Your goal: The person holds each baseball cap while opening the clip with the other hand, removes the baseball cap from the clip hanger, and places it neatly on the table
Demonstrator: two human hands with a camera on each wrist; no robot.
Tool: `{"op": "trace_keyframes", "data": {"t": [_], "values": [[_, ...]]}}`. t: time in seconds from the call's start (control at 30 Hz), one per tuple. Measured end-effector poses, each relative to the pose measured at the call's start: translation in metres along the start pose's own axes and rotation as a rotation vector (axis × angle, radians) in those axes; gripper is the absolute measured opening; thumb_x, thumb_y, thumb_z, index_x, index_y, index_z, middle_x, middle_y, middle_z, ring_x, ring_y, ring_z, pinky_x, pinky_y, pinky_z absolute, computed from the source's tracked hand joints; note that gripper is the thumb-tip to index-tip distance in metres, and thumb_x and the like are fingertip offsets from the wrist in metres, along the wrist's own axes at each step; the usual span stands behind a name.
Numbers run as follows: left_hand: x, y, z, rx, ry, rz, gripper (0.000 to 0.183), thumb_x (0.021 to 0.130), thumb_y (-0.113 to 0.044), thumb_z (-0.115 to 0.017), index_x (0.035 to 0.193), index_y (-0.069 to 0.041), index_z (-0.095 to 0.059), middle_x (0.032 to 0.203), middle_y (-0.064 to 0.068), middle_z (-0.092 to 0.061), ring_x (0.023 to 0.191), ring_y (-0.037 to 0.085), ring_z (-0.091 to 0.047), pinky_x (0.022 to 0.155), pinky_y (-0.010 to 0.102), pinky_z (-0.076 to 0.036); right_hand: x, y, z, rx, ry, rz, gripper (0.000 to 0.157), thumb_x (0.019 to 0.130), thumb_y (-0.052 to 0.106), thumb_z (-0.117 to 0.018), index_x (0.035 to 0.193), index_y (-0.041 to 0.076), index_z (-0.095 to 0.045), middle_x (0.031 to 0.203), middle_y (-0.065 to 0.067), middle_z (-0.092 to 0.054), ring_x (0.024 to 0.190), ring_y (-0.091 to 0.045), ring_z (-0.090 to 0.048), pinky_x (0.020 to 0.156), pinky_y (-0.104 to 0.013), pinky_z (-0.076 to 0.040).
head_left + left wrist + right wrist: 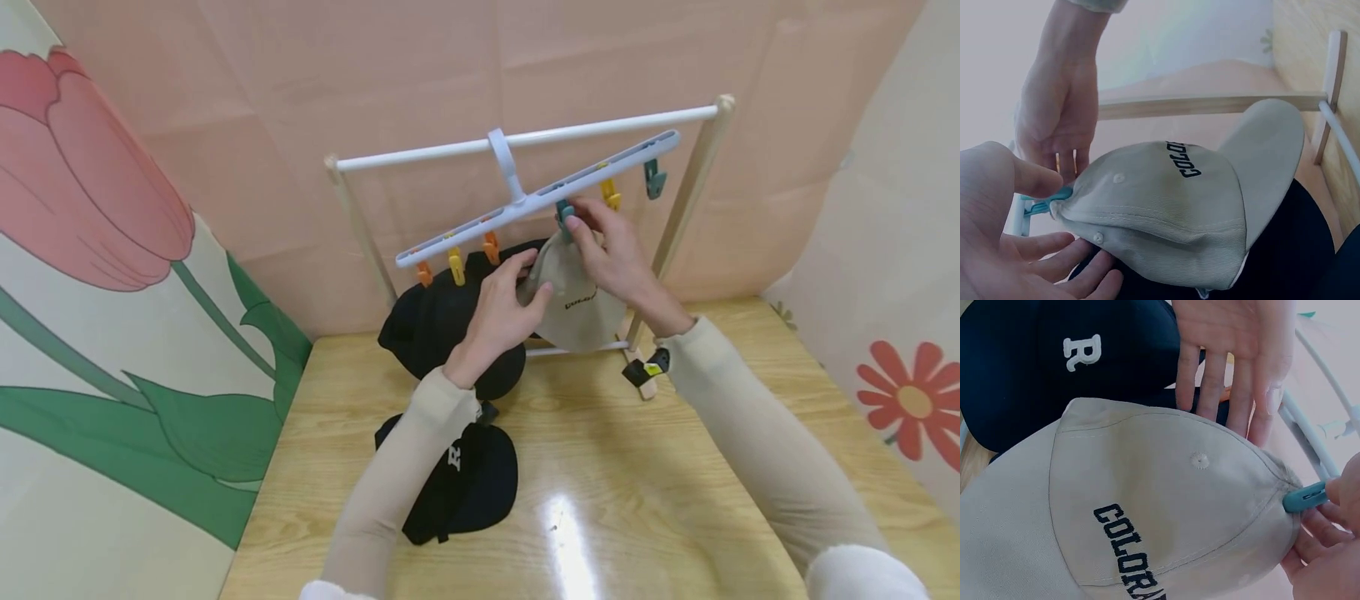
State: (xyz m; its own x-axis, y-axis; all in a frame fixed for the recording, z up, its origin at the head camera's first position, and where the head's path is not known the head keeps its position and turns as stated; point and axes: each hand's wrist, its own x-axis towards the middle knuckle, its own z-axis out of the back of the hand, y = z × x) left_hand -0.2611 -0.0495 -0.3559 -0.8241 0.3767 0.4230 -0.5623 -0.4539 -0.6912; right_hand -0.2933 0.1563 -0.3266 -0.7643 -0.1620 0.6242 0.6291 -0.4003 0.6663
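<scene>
I find the beige cap (pixel 572 279) below the hanger (pixel 630 158), crown at the teal clip (pixel 562 208). My right grip (pixel 611 252) pinches that clip, apparently controlling its bite; my left grip (pixel 504 304), fingers loosely extended, flanks the cap, presumably to steady it.

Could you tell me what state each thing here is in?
Beige cap: crown up, brim down
Inner teal clip: on the cap's crown, pinched by right hand
Left hand: beside the cap, fingers apart
Hanger: hooked on rack, tilted
Outer teal clip: holding nothing
Front black cap: lying on table
</scene>
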Motion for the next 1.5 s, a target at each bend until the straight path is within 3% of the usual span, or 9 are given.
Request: {"op": "trace_keyframes", "data": {"t": [0.2, 0.47, 0.67, 0.8, 1.0, 1.33, 1.5], "values": [[0.010, 0.001, -0.002, 0.000, -0.003, -0.015, 0.053, 0.106, -0.021, -0.066, 0.154, -0.003, -0.052, 0.147, 0.014, -0.063, 0.126, 0.025, -0.066, 0.105, 0.035, -0.055, 0.001, -0.002, 0.002, 0.047, 0.009, 0.003, 0.034, 0.112, 0.008, -0.052, 0.144, -0.004, -0.059, 0.134, -0.024, -0.070, 0.126, -0.039, -0.067, 0.107, -0.030, -0.055], [0.018, 0.002, -0.005, -0.003, -0.005, -0.010, 0.047, 0.106, -0.016, -0.063, 0.150, -0.003, -0.055, 0.142, 0.014, -0.067, 0.123, 0.024, -0.067, 0.105, 0.034, -0.055, 0.003, -0.003, 0.001, 0.124, 0.025, -0.002, 0.034, 0.112, 0.008, -0.052, 0.144, -0.001, -0.060, 0.137, -0.022, -0.070, 0.129, -0.037, -0.066, 0.108, -0.026, -0.053], [0.025, 0.007, -0.010, -0.015, 0.009, -0.029, 0.037, 0.106, -0.013, -0.061, 0.142, -0.004, -0.061, 0.130, 0.013, -0.073, 0.107, 0.021, -0.073, 0.091, 0.031, -0.059, 0.003, -0.005, 0.004, 0.245, 0.034, -0.054, 0.035, 0.113, 0.010, -0.052, 0.145, 0.000, -0.060, 0.138, -0.024, -0.068, 0.129, -0.026, -0.066, 0.106, -0.023, -0.051], [0.030, 0.010, -0.011, -0.035, 0.012, -0.013, 0.032, 0.106, -0.011, -0.061, 0.137, -0.005, -0.065, 0.124, 0.010, -0.076, 0.101, 0.017, -0.072, 0.086, 0.028, -0.058, 0.004, -0.008, 0.006, 0.337, 0.032, -0.094, 0.033, 0.111, 0.011, -0.056, 0.142, 0.002, -0.064, 0.135, -0.015, -0.072, 0.123, -0.016, -0.068, 0.103, -0.022, -0.051], [0.030, 0.005, -0.008, -0.108, -0.022, 0.012, 0.027, 0.105, -0.007, -0.066, 0.132, -0.004, -0.070, 0.124, 0.012, -0.078, 0.111, 0.019, -0.075, 0.093, 0.029, -0.060, 0.007, -0.011, 0.008, 0.492, 0.038, -0.129, 0.029, 0.108, 0.008, -0.061, 0.136, 0.003, -0.070, 0.128, -0.005, -0.077, 0.116, -0.015, -0.072, 0.103, -0.021, -0.053], [0.029, 0.010, -0.010, -0.095, -0.115, 0.015, 0.023, 0.102, -0.011, -0.073, 0.125, -0.005, -0.076, 0.120, 0.012, -0.080, 0.112, 0.018, -0.077, 0.094, 0.024, -0.060, 0.010, -0.013, 0.009, 0.491, 0.028, -0.139, 0.028, 0.106, 0.003, -0.064, 0.133, 0.000, -0.071, 0.123, -0.006, -0.079, 0.111, -0.013, -0.075, 0.100, -0.021, -0.054], [0.029, 0.010, -0.010, -0.096, -0.119, 0.015, 0.024, 0.102, -0.012, -0.073, 0.125, -0.006, -0.076, 0.120, 0.012, -0.080, 0.112, 0.018, -0.077, 0.094, 0.024, -0.060, 0.010, -0.014, 0.007, 0.518, 0.010, -0.133, 0.026, 0.105, 0.001, -0.065, 0.130, -0.001, -0.073, 0.119, -0.003, -0.080, 0.108, -0.011, -0.075, 0.098, -0.021, -0.055]]}}
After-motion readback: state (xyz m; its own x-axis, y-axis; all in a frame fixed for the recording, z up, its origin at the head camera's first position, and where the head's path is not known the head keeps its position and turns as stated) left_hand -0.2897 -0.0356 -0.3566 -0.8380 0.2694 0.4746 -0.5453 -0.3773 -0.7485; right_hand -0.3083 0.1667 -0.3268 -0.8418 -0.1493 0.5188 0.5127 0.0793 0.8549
